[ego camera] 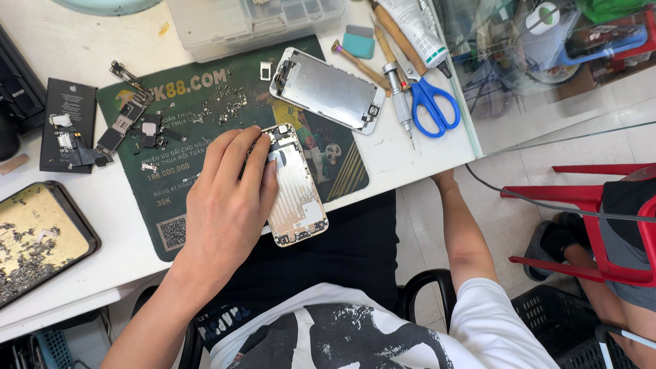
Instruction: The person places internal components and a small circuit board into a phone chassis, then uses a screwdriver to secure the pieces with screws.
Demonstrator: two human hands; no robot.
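At the centre of the frame an opened phone housing (295, 188) lies bare-metal side up on a dark green work mat (150, 198), and the left hand (229, 198) rests flat over its left side, fingers spread and pressing down rather than closed round it. The right hand is hidden below the table edge, only its forearm (465, 232) showing at right of centre, so its state cannot be told. Above lies a detached screen assembly (331, 90), further right blue-handled scissors (432, 102) and a screwdriver (402, 102), and small screws (229, 109) dot the mat's upper part.
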